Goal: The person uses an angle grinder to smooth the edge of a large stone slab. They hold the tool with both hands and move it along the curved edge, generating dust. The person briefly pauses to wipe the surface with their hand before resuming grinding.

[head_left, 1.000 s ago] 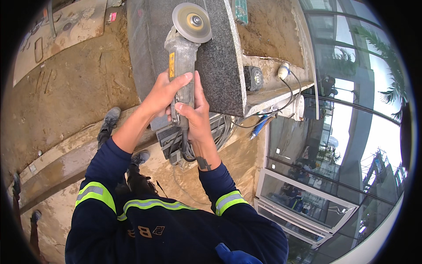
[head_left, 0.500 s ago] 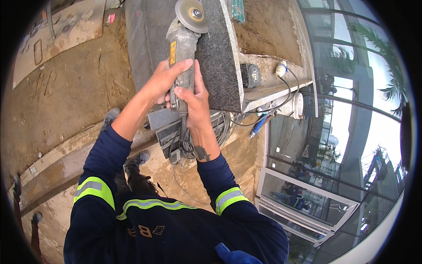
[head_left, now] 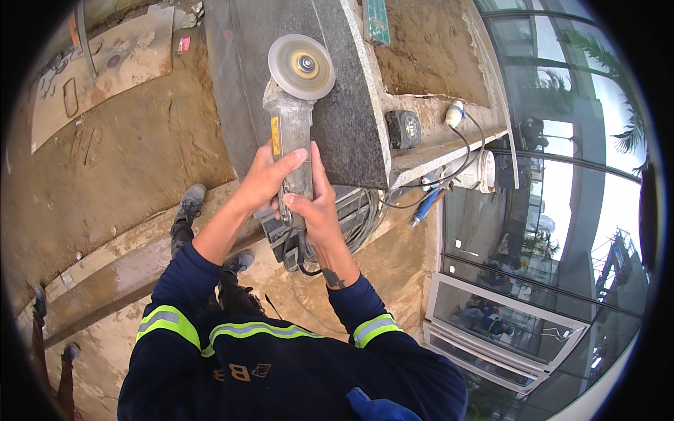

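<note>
An angle grinder point(head_left: 290, 125) is held between both my hands, its pale round disc point(head_left: 286, 64) turned flat to view. My left hand point(head_left: 268, 175) wraps the left side of its grey body, thumb across the top. Lower on the body, near the cable end, my right hand point(head_left: 317, 210) is closed around it. The grinder lies over a dark grey stone slab point(head_left: 351, 133) with a pale speckled edge. The view does not settle whether the disc touches the slab.
Right of the slab are a black tape measure point(head_left: 403, 130), a green tool point(head_left: 376, 22) and a white cable connector point(head_left: 455, 112). A coiled cable point(head_left: 364, 226), a blue-handled tool point(head_left: 424, 208) and a white bucket point(head_left: 484, 170) sit below. Glass panels point(head_left: 484, 210) stand at right.
The grinder and both hands have come down the view, toward me. The disc shows rounder and more face-on now. Both hands keep their hold.
</note>
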The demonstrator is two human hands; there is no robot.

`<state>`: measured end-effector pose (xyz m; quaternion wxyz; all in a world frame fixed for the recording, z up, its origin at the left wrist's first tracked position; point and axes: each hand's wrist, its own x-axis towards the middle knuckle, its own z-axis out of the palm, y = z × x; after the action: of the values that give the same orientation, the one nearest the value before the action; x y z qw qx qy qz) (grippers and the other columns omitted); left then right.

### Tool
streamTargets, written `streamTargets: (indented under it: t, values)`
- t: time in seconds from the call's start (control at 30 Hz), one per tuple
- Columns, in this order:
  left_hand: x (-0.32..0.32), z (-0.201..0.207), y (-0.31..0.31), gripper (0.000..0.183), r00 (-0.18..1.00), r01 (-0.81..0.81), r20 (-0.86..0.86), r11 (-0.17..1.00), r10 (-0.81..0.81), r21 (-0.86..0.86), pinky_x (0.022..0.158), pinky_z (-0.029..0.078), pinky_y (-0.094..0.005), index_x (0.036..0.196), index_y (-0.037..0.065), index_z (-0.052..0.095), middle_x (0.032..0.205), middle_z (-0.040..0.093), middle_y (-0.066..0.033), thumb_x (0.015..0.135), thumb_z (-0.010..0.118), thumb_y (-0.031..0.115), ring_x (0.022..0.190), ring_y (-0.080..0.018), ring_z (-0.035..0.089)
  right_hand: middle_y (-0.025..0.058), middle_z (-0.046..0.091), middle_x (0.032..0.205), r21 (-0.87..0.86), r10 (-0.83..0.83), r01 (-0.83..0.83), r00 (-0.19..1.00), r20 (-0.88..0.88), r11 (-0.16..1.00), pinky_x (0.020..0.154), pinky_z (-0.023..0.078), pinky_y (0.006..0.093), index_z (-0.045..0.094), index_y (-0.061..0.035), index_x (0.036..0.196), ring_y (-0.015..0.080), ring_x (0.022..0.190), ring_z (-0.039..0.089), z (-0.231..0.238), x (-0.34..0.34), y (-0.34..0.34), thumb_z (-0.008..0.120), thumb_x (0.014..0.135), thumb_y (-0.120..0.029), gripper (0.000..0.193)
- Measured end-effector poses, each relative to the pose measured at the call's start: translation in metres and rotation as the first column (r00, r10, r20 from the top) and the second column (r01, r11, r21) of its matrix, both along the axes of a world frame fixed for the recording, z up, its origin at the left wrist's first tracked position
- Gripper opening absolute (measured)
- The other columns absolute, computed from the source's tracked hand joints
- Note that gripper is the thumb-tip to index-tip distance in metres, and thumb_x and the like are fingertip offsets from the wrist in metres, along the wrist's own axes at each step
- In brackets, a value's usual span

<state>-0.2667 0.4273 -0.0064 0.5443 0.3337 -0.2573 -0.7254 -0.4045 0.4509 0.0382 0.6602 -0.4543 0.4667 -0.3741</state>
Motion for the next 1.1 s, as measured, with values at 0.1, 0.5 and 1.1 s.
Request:
streamTargets:
  t: [0.1,0.5,1.1]
  values:
    - [0.003,0.007,-0.002,0.061,1.0,0.003,0.012,1.0,-0.003,0.01,0.029,0.044,-0.0259,0.129,-0.003,0.05,0.08,0.065,-0.0113,0.096,0.068,0.044,0.044,-0.0128,0.059,0.0149,0.061,0.129,0.005,0.01,-0.01,1.0,0.017,1.0,0.074,0.057,0.0305,0.012,-0.0041,0.166,0.0165,0.09,0.066,0.004,0.001,-0.001,0.067,0.081,0.0,0.101]
    - [0.009,0.003,-0.033,0.059,0.999,0.033,-0.007,0.999,-0.033,0.016,0.026,0.042,-0.0278,0.124,-0.003,0.051,0.074,0.063,-0.0101,0.096,0.067,0.047,0.038,-0.0133,0.055,0.0152,0.066,0.111,0.019,-0.003,0.001,0.998,0.069,1.0,0.061,0.058,0.0315,0.008,-0.0067,0.167,0.0179,0.075,0.067,0.008,0.013,-0.031,0.066,0.083,-0.001,0.102]
    - [-0.005,0.005,0.001,0.06,0.999,-0.037,0.014,0.999,0.037,0.006,0.031,0.043,-0.0249,0.128,-0.004,0.051,0.079,0.065,-0.0098,0.098,0.065,0.046,0.044,-0.0113,0.057,0.0145,0.066,0.113,0.042,-0.008,0.006,0.999,0.048,0.999,0.063,0.058,0.0324,0.009,-0.0083,0.167,0.0188,0.075,0.067,0.009,0.001,0.001,0.068,0.082,-0.001,0.104]
